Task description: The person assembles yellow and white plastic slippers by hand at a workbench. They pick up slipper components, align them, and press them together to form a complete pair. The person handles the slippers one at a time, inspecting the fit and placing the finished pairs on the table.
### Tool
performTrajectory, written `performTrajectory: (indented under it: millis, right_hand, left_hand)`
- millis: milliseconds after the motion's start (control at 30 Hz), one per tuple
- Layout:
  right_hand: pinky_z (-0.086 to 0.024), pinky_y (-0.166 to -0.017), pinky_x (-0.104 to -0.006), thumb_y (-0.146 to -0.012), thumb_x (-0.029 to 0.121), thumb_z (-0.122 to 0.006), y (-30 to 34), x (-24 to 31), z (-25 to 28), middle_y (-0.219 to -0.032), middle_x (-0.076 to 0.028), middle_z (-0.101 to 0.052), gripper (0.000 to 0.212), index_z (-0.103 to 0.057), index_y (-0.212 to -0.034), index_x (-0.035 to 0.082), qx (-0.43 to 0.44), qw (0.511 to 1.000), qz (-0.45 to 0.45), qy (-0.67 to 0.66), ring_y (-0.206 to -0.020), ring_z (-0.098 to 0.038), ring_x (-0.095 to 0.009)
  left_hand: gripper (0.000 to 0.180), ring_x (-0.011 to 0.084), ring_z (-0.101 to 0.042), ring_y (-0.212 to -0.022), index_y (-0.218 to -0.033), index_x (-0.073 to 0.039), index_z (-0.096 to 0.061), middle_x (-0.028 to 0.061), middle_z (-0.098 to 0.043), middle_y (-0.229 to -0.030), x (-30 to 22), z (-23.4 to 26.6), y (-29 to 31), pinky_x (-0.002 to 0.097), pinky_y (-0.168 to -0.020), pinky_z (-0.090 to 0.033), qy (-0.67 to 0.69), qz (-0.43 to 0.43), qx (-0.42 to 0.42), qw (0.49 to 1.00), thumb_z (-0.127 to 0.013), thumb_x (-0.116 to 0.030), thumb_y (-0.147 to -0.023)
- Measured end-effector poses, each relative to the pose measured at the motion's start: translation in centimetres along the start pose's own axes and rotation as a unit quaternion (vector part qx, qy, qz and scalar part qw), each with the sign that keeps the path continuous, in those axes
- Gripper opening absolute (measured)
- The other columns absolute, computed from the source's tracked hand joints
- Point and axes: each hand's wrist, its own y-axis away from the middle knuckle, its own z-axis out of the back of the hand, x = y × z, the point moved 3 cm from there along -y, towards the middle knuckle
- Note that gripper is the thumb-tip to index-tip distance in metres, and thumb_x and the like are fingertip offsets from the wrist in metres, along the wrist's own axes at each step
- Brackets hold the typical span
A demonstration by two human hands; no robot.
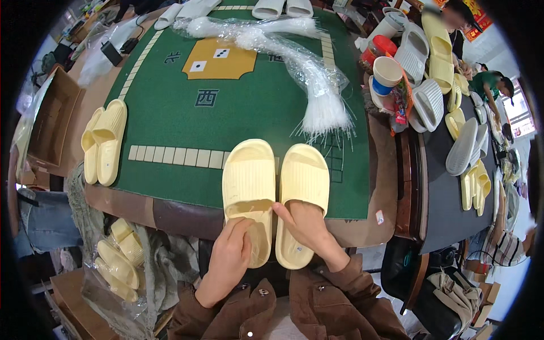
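Two pale yellow slippers stand side by side at the near table edge, toes pointing away, the left slipper (249, 181) and the right slipper (305, 175). My right hand (309, 226) reaches into the right slipper; its fingers vanish under the ribbed strap. Its thumb lies over the inner edges, touching the left slipper beside the strap opening. My left hand (229, 255) is closed at the left slipper's outer side, fingertips curled together over the footbed. Whatever those fingers pinch, if anything, is too small or hidden to make out.
Another yellow pair (105, 141) sits at the table's left. Clear plastic tag fasteners (326, 107) in film lie across the green mat (170, 122). A paper cup (387, 72) and several slippers crowd the right. Below left, bagged slippers (118, 263) hang beside grey cloth.
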Motion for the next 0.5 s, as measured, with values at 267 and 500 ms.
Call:
performTrajectory:
  millis: [267, 500]
  right_hand:
    - [-0.049, -0.059, -0.0439, -0.099, 0.045, -0.046, 0.2, -0.2, -0.2, -0.065, -0.019, -0.061, 0.056, -0.065, -0.076, -0.003, -0.032, 0.999, 0.036, 0.011, -0.062, -0.062, -0.037]
    - [-0.047, -0.076, -0.0463, -0.103, 0.045, -0.034, 0.6, -0.5, 0.6, -0.077, -0.019, -0.064, 0.057, -0.063, -0.088, -0.002, -0.013, 0.982, -0.034, -0.184, -0.078, -0.062, -0.039]
  left_hand:
    - [0.056, 0.0413, -0.048, -0.111, -0.122, 0.007, -0.049, 0.0242, -0.047, -0.121, -0.2, -2.2, -2.9, 0.0464, -0.095, -0.039, -0.171, -0.076, 0.011, 0.982, -0.071, -0.024, -0.08]
    - [0.061, 0.0355, -0.064, -0.062, -0.081, 0.011, -0.065, 0.0203, -0.061, -0.064, 1.3, -3.9, -8.5, 0.0423, -0.062, -0.052, -0.054, 0.1, 0.241, 0.964, -0.069, -0.051, -0.079]
